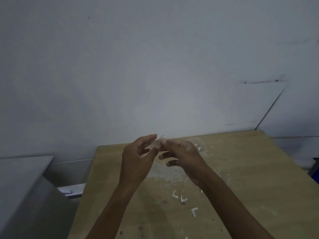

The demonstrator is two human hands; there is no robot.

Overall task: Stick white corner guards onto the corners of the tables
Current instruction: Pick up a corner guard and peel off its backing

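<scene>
Both hands are raised above a light wooden table (241, 169). Between them is a small, pale, translucent corner guard (158, 142). My left hand (136, 157) pinches it with thumb and forefinger from the left. My right hand (183, 156) pinches its right end with its fingertips, the other fingers loosely curled below. The guard's shape is blurred. Several white L-shaped pieces (183, 198) lie on the table under my right forearm, and one more small clear piece (199, 148) lies beyond my right hand.
A plain grey-white wall (155, 66) stands right behind the table. To the left is a grey cabinet or box (22, 187), with a gap and a low grey ledge (74, 190) between it and the table. The tabletop has whitish smears in its middle.
</scene>
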